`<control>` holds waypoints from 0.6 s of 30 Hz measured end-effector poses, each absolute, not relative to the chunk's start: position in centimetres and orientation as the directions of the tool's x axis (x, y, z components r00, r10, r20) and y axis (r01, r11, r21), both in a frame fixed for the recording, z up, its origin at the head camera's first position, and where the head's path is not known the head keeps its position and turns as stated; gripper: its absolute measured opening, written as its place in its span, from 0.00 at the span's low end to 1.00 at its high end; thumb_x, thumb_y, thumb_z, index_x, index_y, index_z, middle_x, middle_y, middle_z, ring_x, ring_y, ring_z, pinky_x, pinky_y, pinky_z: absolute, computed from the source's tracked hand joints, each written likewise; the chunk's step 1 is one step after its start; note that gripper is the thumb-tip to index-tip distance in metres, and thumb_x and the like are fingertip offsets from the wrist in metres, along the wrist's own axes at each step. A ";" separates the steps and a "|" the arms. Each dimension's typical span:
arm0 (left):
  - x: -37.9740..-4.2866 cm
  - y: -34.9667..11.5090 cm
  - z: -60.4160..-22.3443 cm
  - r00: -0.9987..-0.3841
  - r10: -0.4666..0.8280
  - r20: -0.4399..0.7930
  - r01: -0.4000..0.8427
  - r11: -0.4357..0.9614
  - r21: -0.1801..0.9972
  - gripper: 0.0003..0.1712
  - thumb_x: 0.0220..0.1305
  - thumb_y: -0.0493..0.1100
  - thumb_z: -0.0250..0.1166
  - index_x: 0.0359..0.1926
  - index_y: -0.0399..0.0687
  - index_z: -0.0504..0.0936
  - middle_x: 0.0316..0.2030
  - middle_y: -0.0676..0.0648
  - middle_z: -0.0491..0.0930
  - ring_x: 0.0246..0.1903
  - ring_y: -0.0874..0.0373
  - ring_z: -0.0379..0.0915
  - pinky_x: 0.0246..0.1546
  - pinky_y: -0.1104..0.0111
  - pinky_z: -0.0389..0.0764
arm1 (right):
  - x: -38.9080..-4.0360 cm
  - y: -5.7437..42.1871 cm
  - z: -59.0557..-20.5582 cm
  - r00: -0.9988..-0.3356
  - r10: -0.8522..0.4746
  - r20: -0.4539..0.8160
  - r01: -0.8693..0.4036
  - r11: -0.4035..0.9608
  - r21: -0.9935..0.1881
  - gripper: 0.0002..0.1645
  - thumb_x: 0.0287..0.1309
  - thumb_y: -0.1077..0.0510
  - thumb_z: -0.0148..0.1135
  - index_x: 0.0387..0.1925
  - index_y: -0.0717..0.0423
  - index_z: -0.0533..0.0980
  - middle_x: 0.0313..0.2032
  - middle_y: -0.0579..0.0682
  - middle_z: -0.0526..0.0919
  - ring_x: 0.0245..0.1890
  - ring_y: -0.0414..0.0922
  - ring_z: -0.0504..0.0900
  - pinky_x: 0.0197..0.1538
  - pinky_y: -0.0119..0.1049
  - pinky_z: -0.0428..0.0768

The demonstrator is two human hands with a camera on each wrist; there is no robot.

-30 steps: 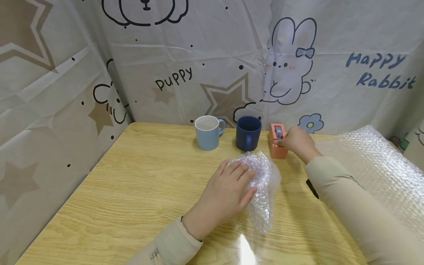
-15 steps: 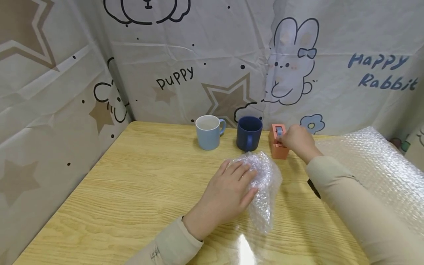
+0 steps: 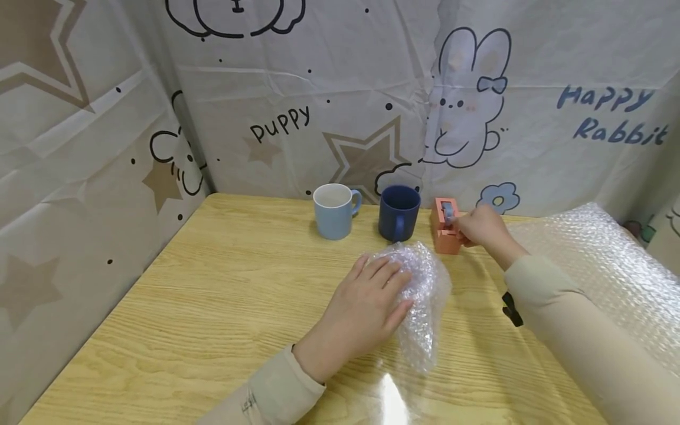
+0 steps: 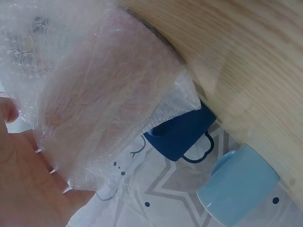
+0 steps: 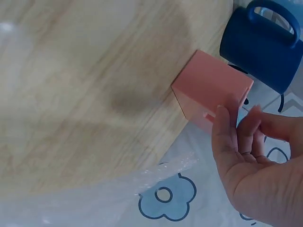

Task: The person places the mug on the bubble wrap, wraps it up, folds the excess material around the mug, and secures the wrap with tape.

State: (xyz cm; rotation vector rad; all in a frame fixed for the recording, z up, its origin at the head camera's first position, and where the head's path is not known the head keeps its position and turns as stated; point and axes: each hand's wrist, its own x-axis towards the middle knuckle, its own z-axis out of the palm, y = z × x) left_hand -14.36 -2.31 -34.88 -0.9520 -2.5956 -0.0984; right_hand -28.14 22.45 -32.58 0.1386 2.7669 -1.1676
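Note:
My left hand (image 3: 361, 310) lies with spread fingers over a bubble-wrapped bundle (image 3: 423, 289) on the table. In the left wrist view the bundle (image 4: 109, 94) looks pinkish and rounded under the plastic, so what it contains is obscured. An orange tape dispenser (image 3: 447, 241) stands beyond it to the right, a roll of tape (image 3: 448, 211) in its top. There my right hand (image 3: 484, 229) pinches the end of the tape between thumb and fingertips. Seen from the right wrist, the hand (image 5: 255, 161) is right beside the dispenser (image 5: 213, 82), other fingers curled along its side.
A light blue mug (image 3: 333, 218) and a dark blue mug (image 3: 398, 215) stand in a row left of the dispenser. A large sheet of bubble wrap (image 3: 611, 265) covers the table's right side. Behind the wooden table (image 3: 223, 295) hangs a printed cloth (image 3: 239, 88).
My right hand has shifted slightly right and toward me at the dispenser, its sleeve moving along. The left hand stays on the bundle.

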 end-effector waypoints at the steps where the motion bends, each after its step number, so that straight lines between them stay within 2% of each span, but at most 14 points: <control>1: -14.3 -2.3 -34.9 -0.703 0.610 0.366 0.635 0.770 -0.063 0.26 0.75 0.58 0.50 0.65 0.53 0.74 0.63 0.48 0.73 0.66 0.51 0.64 0.71 0.51 0.57 | -27.9 22.5 -32.7 -0.988 0.034 -0.151 0.131 0.696 -0.706 0.18 0.64 0.60 0.52 0.22 0.67 0.77 0.24 0.55 0.83 0.26 0.47 0.83 0.37 0.42 0.86; 5: -14.4 -2.4 -34.9 -0.706 0.613 0.354 0.633 0.771 -0.072 0.26 0.75 0.58 0.49 0.66 0.53 0.74 0.64 0.48 0.73 0.66 0.51 0.63 0.71 0.52 0.57 | -26.8 22.3 -33.3 -0.992 0.037 -0.123 0.114 0.703 -0.702 0.22 0.70 0.54 0.49 0.25 0.66 0.75 0.27 0.55 0.80 0.28 0.46 0.77 0.35 0.38 0.81; 10: -14.5 -2.4 -34.8 -0.710 0.613 0.346 0.635 0.770 -0.063 0.26 0.75 0.58 0.49 0.65 0.53 0.74 0.64 0.48 0.73 0.66 0.51 0.63 0.71 0.52 0.56 | -24.6 21.9 -34.1 -0.992 0.046 -0.121 0.120 0.675 -0.728 0.24 0.72 0.49 0.46 0.39 0.69 0.73 0.33 0.56 0.70 0.33 0.49 0.66 0.33 0.39 0.65; 12: -14.5 -2.4 -34.8 -0.709 0.613 0.349 0.635 0.770 -0.060 0.26 0.75 0.58 0.50 0.65 0.53 0.74 0.63 0.48 0.73 0.66 0.51 0.64 0.71 0.52 0.57 | -23.9 21.7 -34.5 -0.989 0.048 -0.139 0.137 0.645 -0.752 0.24 0.73 0.49 0.46 0.44 0.70 0.72 0.38 0.58 0.70 0.37 0.50 0.66 0.36 0.41 0.65; 14: -14.4 -2.4 -34.7 -0.710 0.612 0.349 0.635 0.770 -0.058 0.26 0.75 0.58 0.50 0.65 0.53 0.74 0.63 0.48 0.73 0.66 0.51 0.64 0.71 0.53 0.56 | -23.3 21.7 -35.0 -0.986 0.049 -0.156 0.154 0.604 -0.782 0.22 0.72 0.50 0.47 0.43 0.70 0.71 0.42 0.61 0.71 0.41 0.52 0.68 0.40 0.42 0.67; 16: -14.4 -2.4 -34.8 -0.710 0.612 0.348 0.635 0.770 -0.057 0.26 0.75 0.58 0.49 0.65 0.53 0.74 0.63 0.48 0.73 0.66 0.51 0.64 0.71 0.53 0.56 | -23.0 21.7 -35.6 -0.984 0.040 -0.173 0.167 0.533 -0.830 0.23 0.73 0.52 0.46 0.45 0.73 0.71 0.50 0.67 0.73 0.49 0.57 0.72 0.49 0.43 0.74; 18: -14.4 -2.4 -34.8 -0.710 0.613 0.347 0.636 0.769 -0.058 0.26 0.75 0.59 0.49 0.65 0.54 0.74 0.63 0.49 0.73 0.66 0.51 0.64 0.72 0.53 0.56 | -22.8 21.9 -36.0 -0.982 0.026 -0.188 0.179 0.460 -0.870 0.24 0.75 0.53 0.45 0.49 0.75 0.70 0.56 0.70 0.74 0.56 0.59 0.74 0.58 0.44 0.76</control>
